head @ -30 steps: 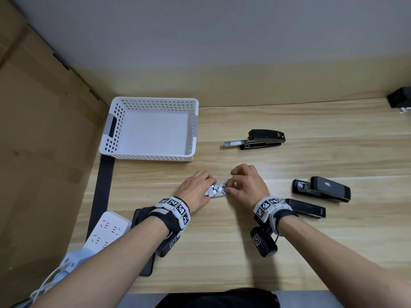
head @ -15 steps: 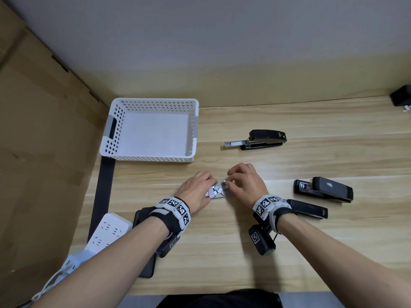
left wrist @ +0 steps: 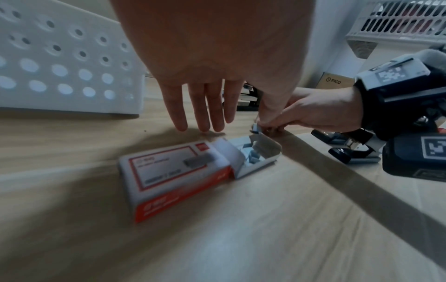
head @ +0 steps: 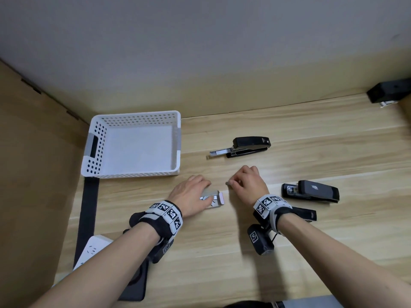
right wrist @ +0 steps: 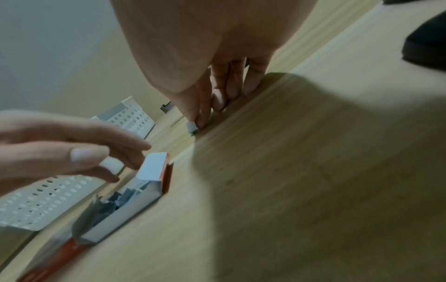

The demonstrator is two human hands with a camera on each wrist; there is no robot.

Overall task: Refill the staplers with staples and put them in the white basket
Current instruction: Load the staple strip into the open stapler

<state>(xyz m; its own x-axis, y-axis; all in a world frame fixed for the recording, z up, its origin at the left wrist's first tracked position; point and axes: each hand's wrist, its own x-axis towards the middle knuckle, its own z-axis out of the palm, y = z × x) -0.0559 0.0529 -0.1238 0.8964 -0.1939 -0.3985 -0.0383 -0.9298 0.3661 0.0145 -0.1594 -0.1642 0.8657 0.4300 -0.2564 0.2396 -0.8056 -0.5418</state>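
A white and red staple box (head: 214,200) (left wrist: 178,171) (right wrist: 135,192) lies open on the wooden table with staple strips inside. My left hand (head: 191,194) (left wrist: 202,106) hovers just above it with straight, relaxed fingers and holds nothing. My right hand (head: 246,182) (right wrist: 205,106) pinches a small strip of staples (head: 228,183) (left wrist: 256,128) (right wrist: 192,128) between thumb and forefinger, a little right of the box. Behind the hands a black stapler (head: 245,146) lies with its metal tray pulled out. The white basket (head: 133,144) stands at the back left with nothing in it.
Two more black staplers (head: 311,192) (head: 304,214) lie by my right wrist. A black device (head: 388,92) sits at the far right against the wall. A white power strip (head: 93,250) and a dark flat object (head: 138,281) lie at the near left.
My right hand has pulled away from the box to the right and back, with a staple strip pinched in it. My left hand has let go of the box and straightened.
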